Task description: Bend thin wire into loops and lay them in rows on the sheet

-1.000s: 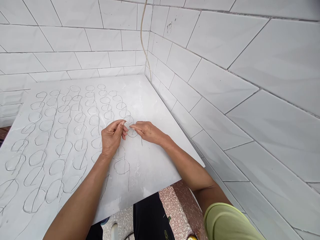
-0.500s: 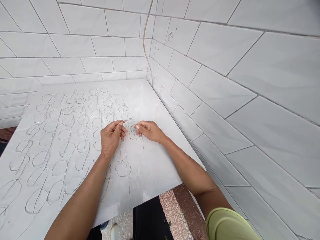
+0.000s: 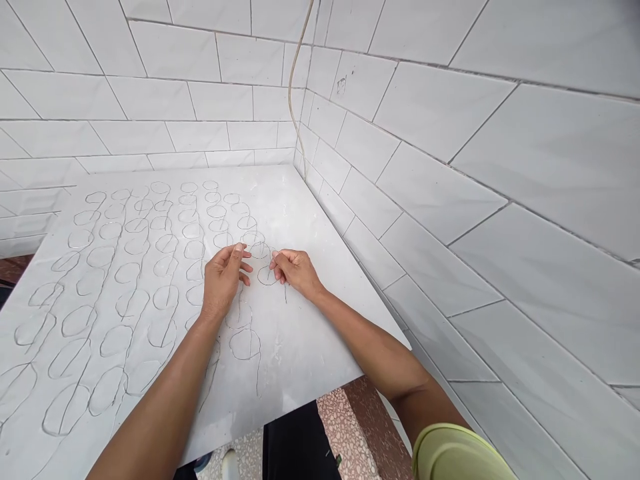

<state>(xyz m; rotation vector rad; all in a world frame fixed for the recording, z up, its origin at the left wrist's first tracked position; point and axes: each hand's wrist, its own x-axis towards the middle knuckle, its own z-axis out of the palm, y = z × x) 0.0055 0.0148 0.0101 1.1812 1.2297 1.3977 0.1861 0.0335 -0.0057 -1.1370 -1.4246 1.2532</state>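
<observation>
Above the white tabletop (image 3: pixel 310 333), my left hand (image 3: pixel 223 277) is pinched, thumb against forefinger, at the left side of a thin dark looped strand (image 3: pixel 260 250). To its right, my right hand (image 3: pixel 295 270) is also closed in a pinch, its fingertips on the strand near a small ring (image 3: pixel 265 275). Whether the strand is thread or wire is too fine to tell. Nearer me lies another looped piece (image 3: pixel 245 345) with a loose tail. Part of the strand is hidden behind my fingers.
Rows of similar thin dark loops (image 3: pixel 125 273) cover the left of the tabletop. White tiled walls (image 3: pixel 420 160) meet at the back corner, where a pale cable (image 3: pixel 290 93) hangs down. Speckled floor (image 3: pixel 340 420) shows below the front edge.
The view has tilted up slightly. Both hands stay near the same loops; my right fingers have curled in a little more, and my left fingers have shifted slightly.
</observation>
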